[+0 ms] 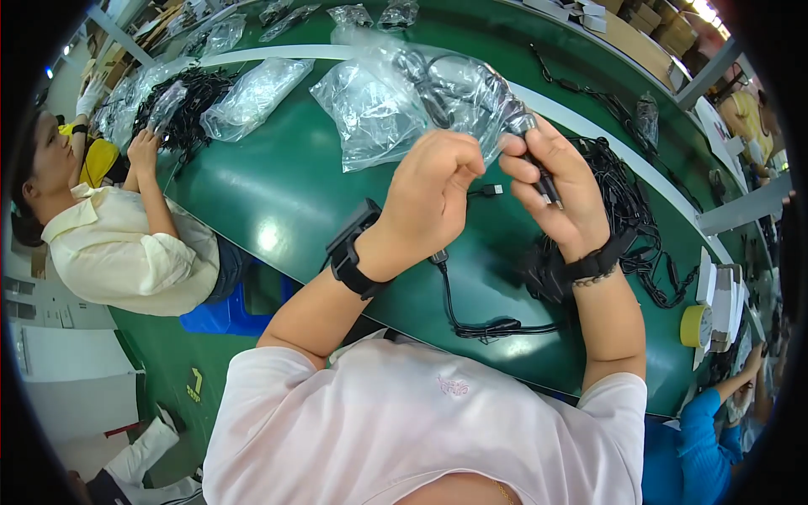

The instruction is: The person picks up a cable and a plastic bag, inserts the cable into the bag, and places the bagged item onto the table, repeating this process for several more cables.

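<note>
In front of me, above the bench, my right hand grips the plug ends of a bundled black cable. Its thumb and fingers are pressed round the connectors. The looped part of that cable lies inside a clear plastic bag, up beyond my hands. My left hand is closed, pinching the bag's near edge beside the plugs. Below my hands another black cable rests on the bench, and a USB plug shows between my wrists.
The green bench carries a tangled heap of black cables at right, empty-looking clear bags and a roll of yellow tape. At left a co-worker handles a bag beside another cable heap. A blue stool stands below.
</note>
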Action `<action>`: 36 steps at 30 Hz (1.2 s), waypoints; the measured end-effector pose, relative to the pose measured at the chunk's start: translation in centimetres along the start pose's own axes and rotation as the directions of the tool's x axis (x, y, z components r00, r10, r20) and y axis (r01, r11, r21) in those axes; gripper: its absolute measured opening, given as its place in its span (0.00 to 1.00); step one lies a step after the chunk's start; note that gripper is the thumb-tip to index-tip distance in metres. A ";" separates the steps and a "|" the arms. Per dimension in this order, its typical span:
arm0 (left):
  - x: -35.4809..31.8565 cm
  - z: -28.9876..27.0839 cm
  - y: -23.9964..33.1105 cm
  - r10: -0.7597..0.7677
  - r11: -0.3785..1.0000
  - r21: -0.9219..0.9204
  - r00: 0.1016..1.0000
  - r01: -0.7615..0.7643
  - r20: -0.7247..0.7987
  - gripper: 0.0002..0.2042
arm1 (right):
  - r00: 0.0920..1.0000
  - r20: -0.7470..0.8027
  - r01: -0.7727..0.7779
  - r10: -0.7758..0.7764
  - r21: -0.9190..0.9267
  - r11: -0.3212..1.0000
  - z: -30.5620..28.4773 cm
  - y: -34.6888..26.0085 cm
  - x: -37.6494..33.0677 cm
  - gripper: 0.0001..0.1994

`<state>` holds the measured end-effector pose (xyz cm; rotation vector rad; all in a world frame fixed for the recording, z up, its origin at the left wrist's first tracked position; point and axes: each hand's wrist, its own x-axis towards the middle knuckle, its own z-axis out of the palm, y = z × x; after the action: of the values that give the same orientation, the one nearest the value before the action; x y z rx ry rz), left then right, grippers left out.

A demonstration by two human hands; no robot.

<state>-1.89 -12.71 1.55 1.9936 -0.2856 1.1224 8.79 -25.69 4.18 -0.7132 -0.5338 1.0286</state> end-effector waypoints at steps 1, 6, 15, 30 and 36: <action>-0.1 0.3 0.1 0.002 1.000 -0.003 1.000 -0.002 0.000 0.07 | 0.998 -0.036 0.053 -0.060 -0.162 0.985 0.2 0.1 0.2 0.20; 0.0 1.1 0.4 0.031 0.986 -0.165 1.000 -0.030 0.002 0.06 | 0.995 0.069 -0.048 0.070 -0.280 0.959 0.8 0.2 0.2 0.30; 0.0 1.6 0.2 0.010 0.948 -0.316 0.997 -0.033 -0.076 0.04 | 0.985 -0.059 0.099 -0.159 -0.560 0.823 1.1 0.1 0.3 0.27; 4.0 -1.8 -0.2 -0.459 0.677 -0.673 0.886 0.298 -0.069 0.06 | 0.925 0.306 0.303 -0.226 -0.952 -0.049 1.5 -3.9 1.1 0.11; 5.5 -3.0 -1.2 -0.463 0.748 -0.566 0.883 0.347 -0.071 0.09 | 0.920 0.302 0.250 -0.251 -0.943 -0.219 3.6 -7.2 2.9 0.04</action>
<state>0.14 -8.72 6.07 1.3303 -0.0344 0.8335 11.70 -24.44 12.13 -1.9418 -1.5117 -0.1174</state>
